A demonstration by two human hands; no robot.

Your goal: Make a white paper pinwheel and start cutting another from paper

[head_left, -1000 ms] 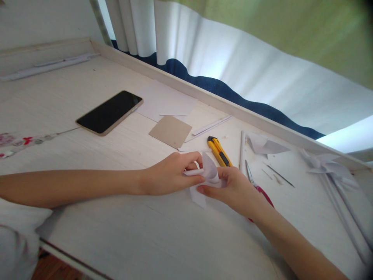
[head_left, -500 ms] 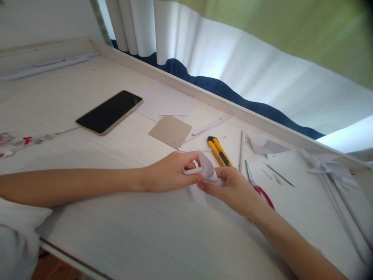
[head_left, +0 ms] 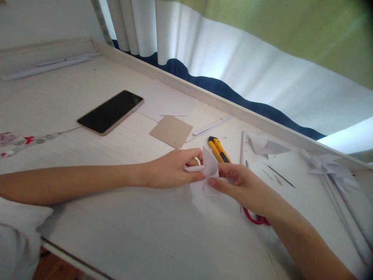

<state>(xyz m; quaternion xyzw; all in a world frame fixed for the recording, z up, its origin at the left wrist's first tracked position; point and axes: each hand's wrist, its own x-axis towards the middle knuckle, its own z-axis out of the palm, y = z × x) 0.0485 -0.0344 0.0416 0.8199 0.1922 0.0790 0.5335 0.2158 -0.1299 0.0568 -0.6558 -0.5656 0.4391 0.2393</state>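
Observation:
Both my hands meet over a small folded white paper piece (head_left: pixel 208 168) near the middle of the pale wooden table (head_left: pixel 116 217). My left hand (head_left: pixel 171 168) pinches the paper's left side between thumb and fingers. My right hand (head_left: pixel 244 186) pinches its right side with thumb and forefinger. Part of the paper hangs down to the table between the hands. Just behind the paper lies a yellow utility knife (head_left: pixel 218 149). Red-handled scissors (head_left: pixel 256 216) lie under my right wrist, mostly hidden.
A black phone (head_left: pixel 111 111) lies at the left, with a brown card square (head_left: pixel 171 131) and white sheets (head_left: pixel 167 99) behind. Paper pinwheels (head_left: pixel 326 165) and rolled paper sticks (head_left: pixel 344 202) lie at the right. A curtain (head_left: pixel 233 58) hangs beyond the table's raised edge.
My right hand has shifted slightly right and up, drawing its side of the paper out. More of the scissors' red handle now shows. The left hand has hardly moved.

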